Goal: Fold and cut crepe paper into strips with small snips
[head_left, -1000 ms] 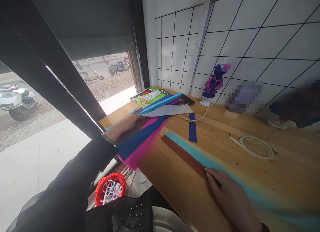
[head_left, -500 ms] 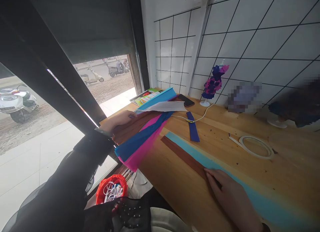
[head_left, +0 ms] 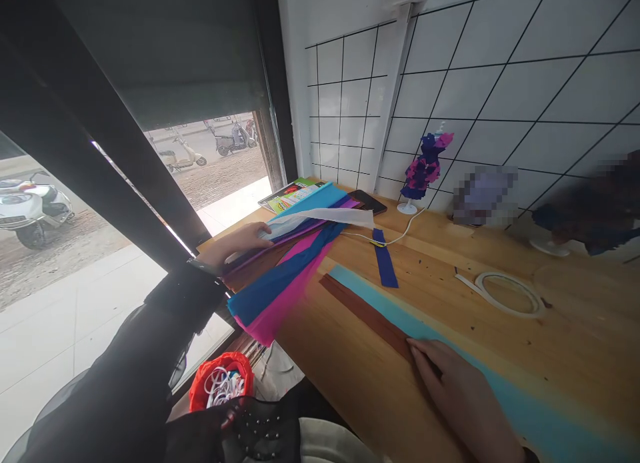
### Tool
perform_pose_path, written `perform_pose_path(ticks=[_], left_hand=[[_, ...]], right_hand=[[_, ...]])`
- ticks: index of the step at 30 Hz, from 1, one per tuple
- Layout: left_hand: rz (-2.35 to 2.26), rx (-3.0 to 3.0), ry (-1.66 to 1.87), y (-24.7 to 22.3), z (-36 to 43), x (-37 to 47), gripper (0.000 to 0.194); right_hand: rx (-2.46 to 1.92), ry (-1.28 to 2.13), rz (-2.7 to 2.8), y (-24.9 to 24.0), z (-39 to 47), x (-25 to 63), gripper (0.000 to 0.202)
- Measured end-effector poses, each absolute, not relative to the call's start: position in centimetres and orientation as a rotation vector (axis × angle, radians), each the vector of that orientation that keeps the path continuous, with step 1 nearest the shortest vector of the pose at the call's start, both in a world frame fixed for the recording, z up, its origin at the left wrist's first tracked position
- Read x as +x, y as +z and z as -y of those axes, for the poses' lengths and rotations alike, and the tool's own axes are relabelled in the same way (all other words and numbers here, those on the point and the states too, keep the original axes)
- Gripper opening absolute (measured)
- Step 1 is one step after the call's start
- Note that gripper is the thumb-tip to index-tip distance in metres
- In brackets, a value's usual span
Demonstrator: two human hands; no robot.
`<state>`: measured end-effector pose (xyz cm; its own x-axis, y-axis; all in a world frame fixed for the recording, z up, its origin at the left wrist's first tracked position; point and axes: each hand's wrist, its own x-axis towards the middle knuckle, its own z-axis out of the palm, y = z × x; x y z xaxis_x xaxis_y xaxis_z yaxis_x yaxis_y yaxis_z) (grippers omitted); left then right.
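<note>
Got hands well apart: left hand (head_left: 250, 238) at far left, right hand (head_left: 457, 386) at lower right. Have right thumb and fingertips closed on the brown strip (head_left: 365, 311), at the near end of its visible length, with the rest running up-left along the wooden table (head_left: 325, 363). See light blue strip (head_left: 380, 303) flat just beside brown one, along its wall side, passing by the right hand.

Have left hand over the pile of coloured sheets (head_left: 287, 271), with fingers at near end of the white strip (head_left: 345, 217). Can't tell whether pinched or just touched. See white strip extending right from those fingers, across the pile. Find blue and pink layers nearer the body, at front of pile, and light blue sheet (head_left: 317, 200) behind white strip.

Between pile and tape roll (head_left: 495, 303), note short dark blue strip (head_left: 387, 270), clear of both hands, near white cable (head_left: 400, 236). See phone (head_left: 373, 203) just beyond right end of white strip. Note red-lined bin (head_left: 197, 386) below table edge.
</note>
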<state>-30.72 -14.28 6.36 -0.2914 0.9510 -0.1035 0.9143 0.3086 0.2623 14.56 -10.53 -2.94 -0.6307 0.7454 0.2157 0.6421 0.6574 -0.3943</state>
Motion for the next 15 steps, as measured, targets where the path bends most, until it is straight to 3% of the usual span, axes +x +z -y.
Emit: perform_pose_path(ticks=[5, 11, 15], left_hand=[[-2.274, 1.763, 0.187, 5.5, 14.0, -31.6, 0.053], [-2.306, 1.779, 0.164, 4.1, 14.3, -30.5, 0.071], [-2.28, 1.809, 0.172, 4.0, 14.6, -30.0, 0.06]], right_hand=[[-1.108, 0.377, 2.498, -3.0, 10.6, 14.7, 0.032], [-1.122, 0.403, 2.508, -3.0, 10.6, 14.7, 0.031], [-1.114, 0.411, 2.51, -3.0, 10.6, 14.6, 0.031]])
